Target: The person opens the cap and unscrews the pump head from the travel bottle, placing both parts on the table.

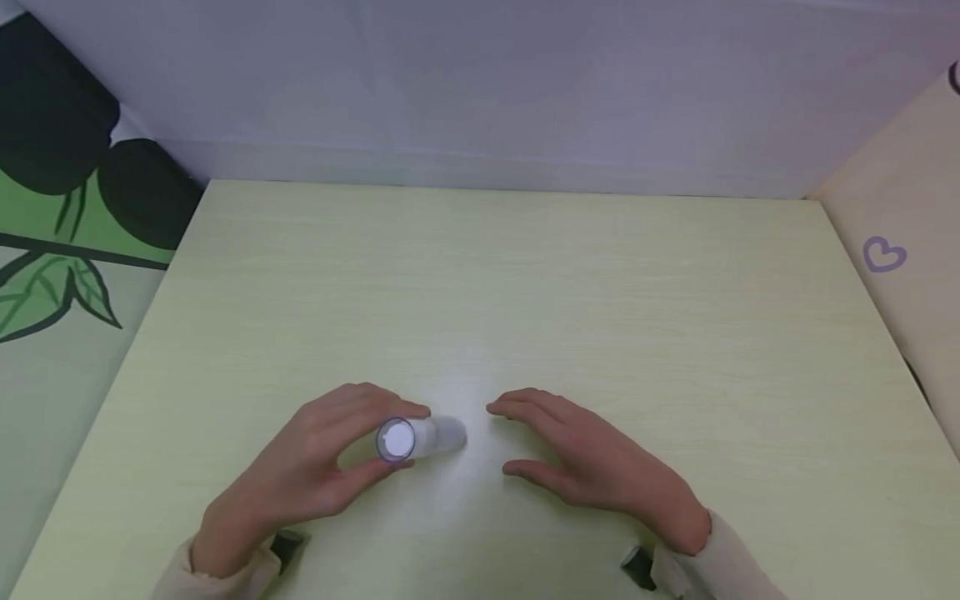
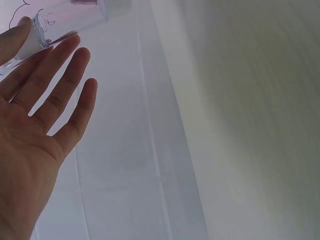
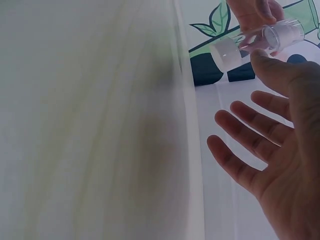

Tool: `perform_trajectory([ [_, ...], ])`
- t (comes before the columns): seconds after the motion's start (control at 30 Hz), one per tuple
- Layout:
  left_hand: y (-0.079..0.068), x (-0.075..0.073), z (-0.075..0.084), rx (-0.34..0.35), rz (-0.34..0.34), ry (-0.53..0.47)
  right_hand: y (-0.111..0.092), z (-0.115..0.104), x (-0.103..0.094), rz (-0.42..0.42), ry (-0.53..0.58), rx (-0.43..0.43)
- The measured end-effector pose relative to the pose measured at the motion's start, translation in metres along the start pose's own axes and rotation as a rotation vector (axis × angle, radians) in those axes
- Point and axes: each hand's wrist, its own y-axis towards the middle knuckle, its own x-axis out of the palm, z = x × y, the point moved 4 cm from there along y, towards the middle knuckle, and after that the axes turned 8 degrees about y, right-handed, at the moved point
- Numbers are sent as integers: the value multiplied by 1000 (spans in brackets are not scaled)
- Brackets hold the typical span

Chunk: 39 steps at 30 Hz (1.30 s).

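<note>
My left hand [image 1: 322, 450] pinches a small clear bottle [image 1: 431, 437] near its top, thumb on one side and fingers on the other. The bottle leans, its round white top inside a clear rim towards the head camera. In the left wrist view the clear bottle [image 2: 70, 22] runs along the upper left corner, its far end cut off by the frame. The right wrist view shows a white end on the bottle [image 3: 256, 41], behind my right thumb. To the right of it, my right hand [image 1: 592, 450] holds nothing, thumb and fingers spread apart.
A pale wood-grain table [image 1: 510, 292] lies under both hands. Behind it hangs a light purple-grey cloth [image 1: 480, 92]. Panels with a green leaf drawing [image 1: 45, 292] and a purple heart [image 1: 885, 254] stand at the sides. Dark wrist devices [image 1: 639, 568] sit at both cuffs.
</note>
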Motion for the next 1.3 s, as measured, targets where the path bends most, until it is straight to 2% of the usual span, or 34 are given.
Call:
perform_trajectory([
  [0.23,4,6,4,35,29,-14,3,-1,0,10,3,-10],
  [0.57,7,17,9,107,51,-36,7,-4,3,21,52,-71],
  [0.87,8,21,11,124,46,-37,8,-8,3,52,36,-129],
  [1.3,12,25,14,182,80,-76,12,-11,4,44,65,-125],
])
